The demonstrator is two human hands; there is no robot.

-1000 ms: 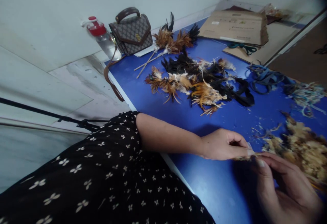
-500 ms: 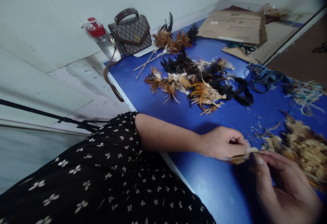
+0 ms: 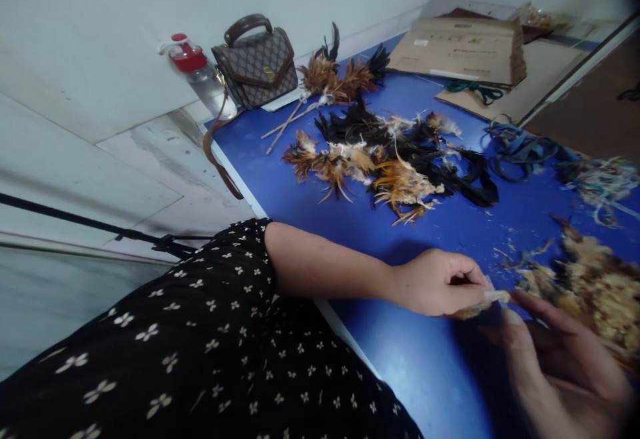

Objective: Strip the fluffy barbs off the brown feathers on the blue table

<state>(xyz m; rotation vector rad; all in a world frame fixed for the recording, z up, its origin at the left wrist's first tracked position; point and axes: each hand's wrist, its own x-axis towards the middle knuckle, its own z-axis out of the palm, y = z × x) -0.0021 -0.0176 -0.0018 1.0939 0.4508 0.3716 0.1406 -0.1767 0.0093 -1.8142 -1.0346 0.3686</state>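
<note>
My left hand (image 3: 443, 283) is closed on a small bunch of brown feathers (image 3: 473, 310), whose pale quill ends (image 3: 497, 296) stick out past the fingertips. Close by on the right is my right hand (image 3: 565, 359), its thumb and forefinger parted around the tip of those quills. Whether the forefinger touches them is hard to see. Beyond the right hand lies a heap of loose tan and brown feathers (image 3: 600, 285), partly hidden by it.
Brown-and-black feather bundles (image 3: 350, 159) lie mid-table on the blue tabletop (image 3: 310, 215). Feathered sticks (image 3: 287, 125), a handbag (image 3: 260, 69) and a red-capped bottle (image 3: 200, 75) stand behind. Cardboard (image 3: 460, 52), blue strips (image 3: 525, 149) and tangled threads (image 3: 605, 182) are to the right.
My right thumb and forefinger have drawn slightly apart and back from the quill ends. The left hand still grips the feathers, almost unmoved.
</note>
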